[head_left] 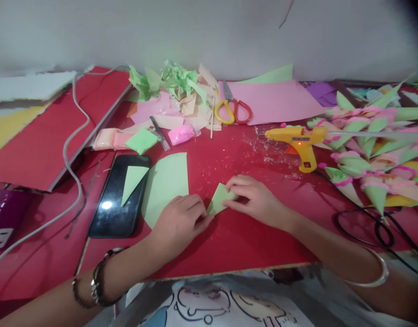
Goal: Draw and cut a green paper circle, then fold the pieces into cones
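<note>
A small piece of light green paper (217,200) lies low over the red tabletop between my hands. My right hand (258,202) pinches its right side between thumb and fingers. At its lower left corner my left hand (181,220) is closed, with thumb and curled fingers at the paper's edge. Left of that hand, partly under it, is a larger green paper sheet (168,184) with a curved edge. A green paper triangle (132,181) rests on a black phone (116,213).
A yellow glue gun (297,136), its light on, lies right, its black cord (359,236) looping near the edge. Paper flowers (372,150) pile up beyond. Scissors (232,111), pink paper (273,100), clay packets (183,135) and a cutter knife (160,134) lie behind. A white cable (67,150) crosses the left.
</note>
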Available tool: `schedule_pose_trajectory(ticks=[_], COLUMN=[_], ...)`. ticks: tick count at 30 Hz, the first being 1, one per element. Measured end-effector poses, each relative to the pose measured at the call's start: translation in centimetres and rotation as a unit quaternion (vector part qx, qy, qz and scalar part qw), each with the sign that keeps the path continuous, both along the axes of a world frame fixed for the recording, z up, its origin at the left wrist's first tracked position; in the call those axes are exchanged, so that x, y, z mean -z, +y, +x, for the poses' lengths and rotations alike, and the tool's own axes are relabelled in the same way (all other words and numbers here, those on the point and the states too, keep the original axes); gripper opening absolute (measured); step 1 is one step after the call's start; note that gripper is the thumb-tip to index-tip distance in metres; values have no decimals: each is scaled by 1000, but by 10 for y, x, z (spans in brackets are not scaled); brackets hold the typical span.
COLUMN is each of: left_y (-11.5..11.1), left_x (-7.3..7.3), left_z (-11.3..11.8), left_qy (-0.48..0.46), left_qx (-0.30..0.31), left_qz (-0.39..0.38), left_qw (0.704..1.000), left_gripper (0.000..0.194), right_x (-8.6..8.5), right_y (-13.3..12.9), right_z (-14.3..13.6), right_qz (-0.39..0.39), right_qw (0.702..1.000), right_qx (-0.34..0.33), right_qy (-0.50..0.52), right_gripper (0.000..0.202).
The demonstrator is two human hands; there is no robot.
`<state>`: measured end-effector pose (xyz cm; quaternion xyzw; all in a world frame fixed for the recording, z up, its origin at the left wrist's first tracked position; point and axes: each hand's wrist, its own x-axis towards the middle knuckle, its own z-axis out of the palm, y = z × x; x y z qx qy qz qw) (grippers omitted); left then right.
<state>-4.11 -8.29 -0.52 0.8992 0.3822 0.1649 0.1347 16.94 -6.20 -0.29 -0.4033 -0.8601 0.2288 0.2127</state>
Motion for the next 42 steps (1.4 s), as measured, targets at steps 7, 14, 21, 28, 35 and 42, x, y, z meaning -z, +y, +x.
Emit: schedule_pose_trajectory(ticks=[7,14,21,28,35,42], left_y=[2,5,16,13,-2,-5], left_x=[0,-1,-3,-7,-5,-13], left_z=[2,-1,-13,-29,-12,-8], left_qy=[42,88,97,61,58,120], left_qx=[-9,19,108,116,75,61], left_qz=[25,35,-6,-16,34,117], left_qw=[999,995,989,991,995,984], left_gripper=[27,21,29,34,18,14], right_x=[4,6,8,4,0,7], right_y=[-1,0,-2,2,0,-16], right_z=[-7,-10,-12,-7,4,1], right_qz=[30,63,86,17,-1,157], right_qw=[998,991,984,997,998,982], right_qx=[28,48,58,28,-55,-102], right_qy=[-42,-107,-141,-75,-7,-29], right_gripper=[25,28,26,22,9,13])
